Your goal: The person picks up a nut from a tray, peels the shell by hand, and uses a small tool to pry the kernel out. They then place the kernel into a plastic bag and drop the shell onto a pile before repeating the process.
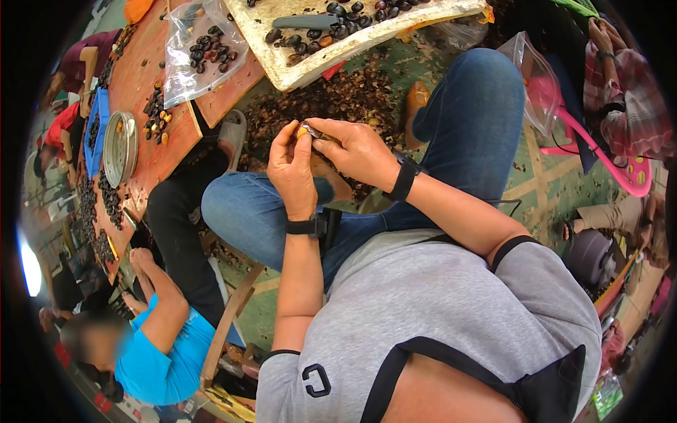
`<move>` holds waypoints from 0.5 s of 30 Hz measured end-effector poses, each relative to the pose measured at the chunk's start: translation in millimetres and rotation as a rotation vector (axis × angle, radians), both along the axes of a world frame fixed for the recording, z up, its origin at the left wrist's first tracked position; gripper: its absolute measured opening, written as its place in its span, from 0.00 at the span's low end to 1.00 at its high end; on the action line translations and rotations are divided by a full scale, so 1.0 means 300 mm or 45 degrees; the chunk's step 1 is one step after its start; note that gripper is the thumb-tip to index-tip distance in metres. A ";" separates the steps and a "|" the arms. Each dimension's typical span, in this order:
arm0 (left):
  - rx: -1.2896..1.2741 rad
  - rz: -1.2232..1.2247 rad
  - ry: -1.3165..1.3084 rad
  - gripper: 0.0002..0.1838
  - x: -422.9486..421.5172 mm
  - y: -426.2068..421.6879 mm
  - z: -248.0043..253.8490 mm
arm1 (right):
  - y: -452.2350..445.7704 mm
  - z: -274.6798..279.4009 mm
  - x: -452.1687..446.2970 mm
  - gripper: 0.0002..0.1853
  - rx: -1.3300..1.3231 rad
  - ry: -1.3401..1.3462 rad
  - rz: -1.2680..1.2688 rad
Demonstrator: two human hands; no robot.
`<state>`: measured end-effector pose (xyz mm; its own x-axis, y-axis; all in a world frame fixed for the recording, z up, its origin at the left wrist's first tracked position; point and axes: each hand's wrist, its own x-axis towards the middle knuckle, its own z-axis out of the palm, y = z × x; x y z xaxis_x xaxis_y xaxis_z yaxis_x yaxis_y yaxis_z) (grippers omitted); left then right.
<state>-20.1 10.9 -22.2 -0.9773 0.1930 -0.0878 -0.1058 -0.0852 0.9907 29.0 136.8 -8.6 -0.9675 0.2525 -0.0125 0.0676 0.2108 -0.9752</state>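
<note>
My left hand pinches a small yellow nut between thumb and fingertips, above my lap. Against the nut, my right hand holds a small metal blade, mostly covered by the fingers. The two hands meet at the fingertips. Beyond them, a white foam tray holds several dark nuts and a grey-handled tool. Brown shell pieces lie over the floor below my hands.
A clear bag of dark nuts lies on the orange table at the left, near a round metal tin and a blue tray. A person in blue sits lower left. A pink chair stands right.
</note>
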 end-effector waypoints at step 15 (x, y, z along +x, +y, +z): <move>0.361 -0.035 -0.156 0.15 -0.006 -0.005 -0.008 | 0.006 -0.007 -0.013 0.25 -0.242 0.002 0.089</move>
